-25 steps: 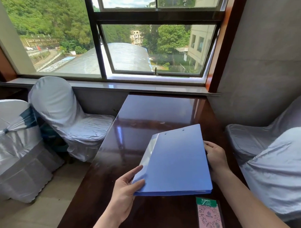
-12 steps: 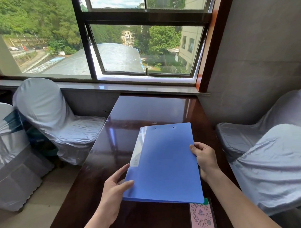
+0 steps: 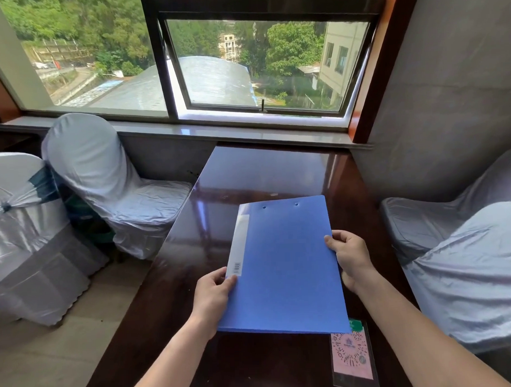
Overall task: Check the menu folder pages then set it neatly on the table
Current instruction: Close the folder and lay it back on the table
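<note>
Folder [image 3: 283,267] between left hand [image 3: 213,293], right hand [image 3: 352,256]

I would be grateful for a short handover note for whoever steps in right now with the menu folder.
Left hand: gripping the blue menu folder at its spine edge, near the barcode label.
Right hand: gripping the folder's opposite long edge.
Folder: closed, held over the dark glossy table; its near right corner overlaps the pink QR card. Whether it rests on the table I cannot tell.
Done: cannot tell whether the pages were checked.
Left: check the pages if not yet done, then lay it square on the table and let go.
</note>
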A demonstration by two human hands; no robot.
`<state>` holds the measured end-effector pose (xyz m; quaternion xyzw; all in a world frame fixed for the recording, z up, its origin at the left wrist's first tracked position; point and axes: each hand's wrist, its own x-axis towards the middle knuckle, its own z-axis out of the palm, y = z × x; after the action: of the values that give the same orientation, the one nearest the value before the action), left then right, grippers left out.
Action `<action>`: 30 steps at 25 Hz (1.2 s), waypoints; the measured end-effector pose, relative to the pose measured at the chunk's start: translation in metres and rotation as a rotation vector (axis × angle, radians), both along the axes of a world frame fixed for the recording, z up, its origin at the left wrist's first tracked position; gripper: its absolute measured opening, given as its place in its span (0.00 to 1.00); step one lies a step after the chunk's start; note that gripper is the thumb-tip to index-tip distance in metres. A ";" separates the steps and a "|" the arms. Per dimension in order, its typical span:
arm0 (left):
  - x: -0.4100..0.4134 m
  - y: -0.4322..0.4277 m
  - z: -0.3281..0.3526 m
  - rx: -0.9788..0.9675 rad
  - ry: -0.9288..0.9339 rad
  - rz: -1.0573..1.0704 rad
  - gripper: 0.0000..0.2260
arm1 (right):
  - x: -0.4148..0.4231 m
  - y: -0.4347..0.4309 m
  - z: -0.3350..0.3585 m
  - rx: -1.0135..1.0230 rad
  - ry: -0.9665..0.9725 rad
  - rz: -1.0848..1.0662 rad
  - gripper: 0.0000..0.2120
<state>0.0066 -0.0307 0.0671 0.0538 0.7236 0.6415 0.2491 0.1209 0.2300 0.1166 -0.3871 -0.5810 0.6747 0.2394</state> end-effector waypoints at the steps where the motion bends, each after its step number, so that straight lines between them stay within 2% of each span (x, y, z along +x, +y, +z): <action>1: 0.000 0.000 -0.003 -0.013 0.004 0.019 0.09 | -0.003 0.001 -0.003 0.009 -0.034 0.016 0.05; 9: -0.001 -0.006 -0.035 -0.278 0.050 0.095 0.07 | -0.042 -0.006 -0.034 0.104 -0.313 0.194 0.12; 14: -0.013 -0.012 -0.055 -0.430 0.091 0.149 0.09 | -0.077 -0.017 -0.062 0.131 -0.382 0.245 0.17; 19: -0.032 -0.014 -0.081 -0.577 0.132 0.114 0.08 | -0.103 -0.025 -0.090 0.135 -0.457 0.265 0.20; 23: -0.037 -0.010 -0.090 -0.650 0.153 0.065 0.12 | -0.112 -0.025 -0.105 0.124 -0.490 0.246 0.20; 25: -0.037 -0.008 -0.093 -0.703 0.169 -0.002 0.19 | -0.111 -0.024 -0.113 0.106 -0.501 0.243 0.21; 28: -0.033 -0.003 -0.096 -0.879 0.248 -0.124 0.27 | -0.105 -0.022 -0.122 0.083 -0.516 0.271 0.24; 30: -0.030 0.001 -0.095 -0.973 0.318 -0.170 0.29 | -0.099 -0.020 -0.123 0.088 -0.519 0.266 0.23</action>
<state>-0.0232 -0.0298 -0.0281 0.0870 0.9602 0.1921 0.1833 0.0223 0.2101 -0.0068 -0.4562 -0.6973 0.5528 0.0088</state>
